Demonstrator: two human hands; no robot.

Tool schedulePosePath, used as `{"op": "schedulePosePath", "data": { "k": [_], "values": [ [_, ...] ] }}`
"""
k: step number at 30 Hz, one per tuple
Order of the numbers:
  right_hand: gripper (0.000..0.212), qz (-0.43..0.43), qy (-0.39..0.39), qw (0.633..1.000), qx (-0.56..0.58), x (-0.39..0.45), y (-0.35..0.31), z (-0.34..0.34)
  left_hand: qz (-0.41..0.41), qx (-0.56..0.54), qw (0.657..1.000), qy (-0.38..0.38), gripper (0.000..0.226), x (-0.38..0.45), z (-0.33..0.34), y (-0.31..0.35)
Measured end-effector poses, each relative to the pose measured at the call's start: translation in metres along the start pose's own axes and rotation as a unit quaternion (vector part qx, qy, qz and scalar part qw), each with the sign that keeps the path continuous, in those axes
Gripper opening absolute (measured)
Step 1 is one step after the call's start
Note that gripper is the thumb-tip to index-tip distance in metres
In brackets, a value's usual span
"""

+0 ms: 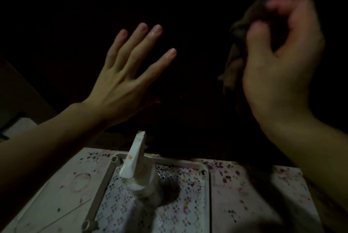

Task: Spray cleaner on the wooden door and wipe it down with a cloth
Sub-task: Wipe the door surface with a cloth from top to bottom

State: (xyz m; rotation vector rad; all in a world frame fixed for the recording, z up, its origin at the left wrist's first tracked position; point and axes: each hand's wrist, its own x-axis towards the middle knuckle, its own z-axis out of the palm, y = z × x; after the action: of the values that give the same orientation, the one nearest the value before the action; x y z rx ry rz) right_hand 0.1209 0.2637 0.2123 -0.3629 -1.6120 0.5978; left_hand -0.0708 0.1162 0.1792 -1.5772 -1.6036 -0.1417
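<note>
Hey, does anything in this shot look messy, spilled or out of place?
Yes. The white stool top under the spray bottle is speckled with purple and dark stains, and its patterned centre looks wet around the bottle's base. The right hand holds the cloth, blurred; the left hand is spread open. The scene is very dark.

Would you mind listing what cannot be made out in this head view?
- Wooden door: lost in darkness; grain, wetness and edges unreadable.
- Cloth: motion-blurred, mostly behind the right hand.
- Spray bottle: label and fill level indiscernible in the dim light.
- Left hand: whether it touches the door is unclear.
</note>
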Motion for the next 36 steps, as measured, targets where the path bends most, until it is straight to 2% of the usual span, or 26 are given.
{"op": "schedulePosePath", "data": {
  "k": [2,3,5,6,9,12,14,15,16,17,19,20,21,23,26,27,29,32,36],
  "values": [
    [0.018,-0.174,-0.031,0.981,-0.078,0.016,0.004,0.014,0.002,-0.011,1.0,0.001,0.101,-0.007,0.0,-0.001],
    [0.017,-0.259,-0.06,0.956,-0.121,0.018,0.008,0.021,0.003,-0.018,1.0,0.001,0.103,-0.011,-0.001,-0.002],
    [0.015,-0.413,-0.131,0.885,-0.172,0.014,0.015,0.033,0.005,-0.031,0.999,0.001,0.104,-0.017,-0.003,-0.004],
    [0.016,-0.463,-0.178,0.85,-0.18,0.008,0.019,0.039,0.004,-0.038,0.999,0.002,0.104,-0.02,-0.004,-0.005],
    [0.023,-0.534,-0.346,0.746,-0.195,-0.025,0.035,0.051,0.003,-0.061,0.998,0.001,0.099,-0.028,-0.006,-0.007],
    [0.02,-0.554,-0.484,0.645,-0.209,-0.057,0.054,0.054,0.004,-0.067,0.998,-0.016,0.098,-0.032,-0.006,-0.007],
    [0.019,-0.536,-0.543,0.609,-0.218,-0.063,0.06,0.049,0.001,-0.063,0.998,-0.021,0.096,-0.034,-0.007,-0.011],
    [0.02,-0.521,-0.545,0.62,-0.217,-0.061,0.059,0.045,-0.004,-0.059,0.998,-0.019,0.093,-0.035,-0.009,-0.013],
    [0.021,-0.502,-0.524,0.654,-0.214,-0.055,0.055,0.04,-0.013,-0.054,0.998,-0.013,0.09,-0.036,-0.01,-0.016],
    [0.022,-0.477,-0.479,0.707,-0.208,-0.048,0.048,0.036,-0.027,-0.047,0.999,-0.004,0.085,-0.038,-0.012,-0.02],
    [0.023,-0.404,-0.34,0.828,-0.187,-0.026,0.029,0.032,-0.075,-0.034,0.996,0.022,0.077,-0.042,-0.017,-0.027],
    [0.024,-0.364,-0.268,0.875,-0.174,-0.014,0.015,0.033,-0.107,-0.032,0.993,0.036,0.076,-0.044,-0.019,-0.03],
    [0.025,-0.331,-0.201,0.907,-0.164,-0.001,0.001,0.037,-0.138,-0.032,0.989,0.047,0.075,-0.046,-0.021,-0.033],
    [0.024,-0.302,-0.083,0.938,-0.151,0.025,-0.021,0.056,-0.179,-0.031,0.982,0.055,0.076,-0.049,-0.025,-0.041],
    [0.025,-0.315,0.023,0.943,-0.1,0.06,-0.045,0.096,-0.214,-0.024,0.975,0.05,0.079,-0.055,-0.028,-0.049],
    [0.025,-0.346,0.035,0.934,-0.085,0.066,-0.053,0.107,-0.225,-0.022,0.973,0.049,0.08,-0.057,-0.028,-0.05],
    [0.018,-0.424,0.017,0.896,-0.132,0.066,-0.061,0.125,-0.24,-0.025,0.969,0.047,0.083,-0.056,-0.028,-0.05],
    [0.015,-0.513,-0.068,0.833,-0.195,0.032,-0.049,0.132,-0.25,-0.037,0.966,0.048,0.091,-0.049,-0.029,-0.048],
    [0.017,-0.558,-0.292,0.747,-0.214,-0.035,0.007,0.112,-0.198,-0.037,0.979,0.01,0.094,-0.039,-0.025,-0.036]
  ]
}}
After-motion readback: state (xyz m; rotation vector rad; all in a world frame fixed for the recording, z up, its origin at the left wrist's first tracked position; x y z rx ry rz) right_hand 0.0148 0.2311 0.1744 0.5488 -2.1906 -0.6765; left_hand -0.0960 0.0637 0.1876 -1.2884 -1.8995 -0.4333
